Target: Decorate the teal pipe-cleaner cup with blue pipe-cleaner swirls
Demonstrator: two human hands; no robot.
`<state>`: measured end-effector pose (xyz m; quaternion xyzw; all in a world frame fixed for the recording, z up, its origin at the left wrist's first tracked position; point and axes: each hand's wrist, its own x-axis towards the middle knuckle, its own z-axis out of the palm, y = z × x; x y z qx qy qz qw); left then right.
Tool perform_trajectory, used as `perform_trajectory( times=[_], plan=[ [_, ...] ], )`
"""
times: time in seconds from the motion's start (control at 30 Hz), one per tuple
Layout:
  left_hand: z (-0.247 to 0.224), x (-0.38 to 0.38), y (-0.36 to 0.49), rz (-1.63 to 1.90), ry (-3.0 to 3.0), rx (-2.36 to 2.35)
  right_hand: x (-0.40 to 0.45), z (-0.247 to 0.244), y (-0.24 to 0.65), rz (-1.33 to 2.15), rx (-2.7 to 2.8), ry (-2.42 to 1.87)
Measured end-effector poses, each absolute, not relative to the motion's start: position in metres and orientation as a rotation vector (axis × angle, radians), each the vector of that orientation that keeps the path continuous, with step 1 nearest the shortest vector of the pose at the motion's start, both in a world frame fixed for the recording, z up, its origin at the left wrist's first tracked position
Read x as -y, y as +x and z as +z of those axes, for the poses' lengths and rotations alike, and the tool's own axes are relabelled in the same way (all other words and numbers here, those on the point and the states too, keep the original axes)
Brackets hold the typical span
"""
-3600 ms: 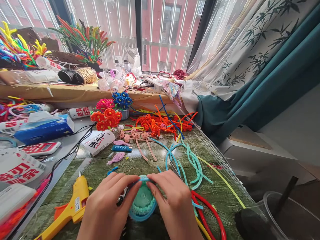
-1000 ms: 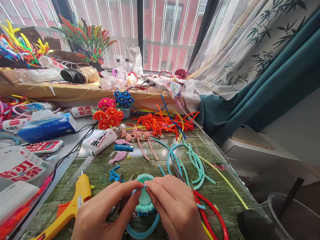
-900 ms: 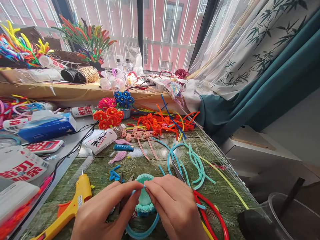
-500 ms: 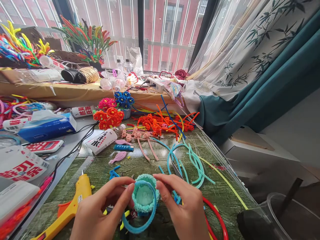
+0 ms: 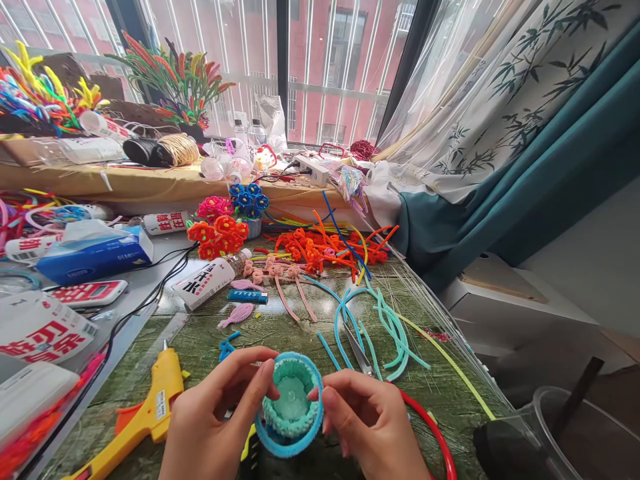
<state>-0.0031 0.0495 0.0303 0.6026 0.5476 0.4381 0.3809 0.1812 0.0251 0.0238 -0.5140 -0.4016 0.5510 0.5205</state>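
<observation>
Between my hands is a blue pipe cleaner bent into a ring (image 5: 286, 451). It encircles a small mint-green fuzzy cup (image 5: 293, 421), whose smooth pale-green inside bottom faces up at me. My left hand (image 5: 220, 407) pinches the ring at its upper left, thumb and forefinger close to the cup's rim. On the other side, my right hand (image 5: 367, 415) has thumb and forefinger closed at the ring's right edge. The cup's underside is hidden by the ring and hands. Scissors (image 5: 358, 351) lie just beyond my right hand.
A yellow glue gun (image 5: 167, 383) lies at left. Blue and mint pipe cleaners (image 5: 395, 327) curl at right, with an orange pile (image 5: 300, 247) farther back. A white-labelled bottle (image 5: 207, 281) lies near pipe-cleaner flowers (image 5: 220, 237). A plastic cup (image 5: 575, 427) stands front right.
The blue ring has moved up and right, from hanging partly across the cup to surrounding its rim. My left hand moved slightly right; my right hand lowered, uncovering more of the scissors.
</observation>
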Motion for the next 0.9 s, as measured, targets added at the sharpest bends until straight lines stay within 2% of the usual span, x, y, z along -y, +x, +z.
perform_trajectory(
  times=[0.37, 0.67, 0.9],
  plan=[
    [0.034, -0.047, -0.002, 1.089, 1.389, -1.429, -0.026, 0.016, 0.176, 1.382, 0.792, -1.285],
    [0.029, -0.067, -0.012, 1.032, 1.803, -1.517, -0.023, -0.002, 0.174, 1.170, 1.054, -1.499],
    [0.033, -0.064, -0.008, 1.124, 2.027, -1.579, -0.016, -0.011, 0.174, 0.891, 1.165, -1.580]
  ],
)
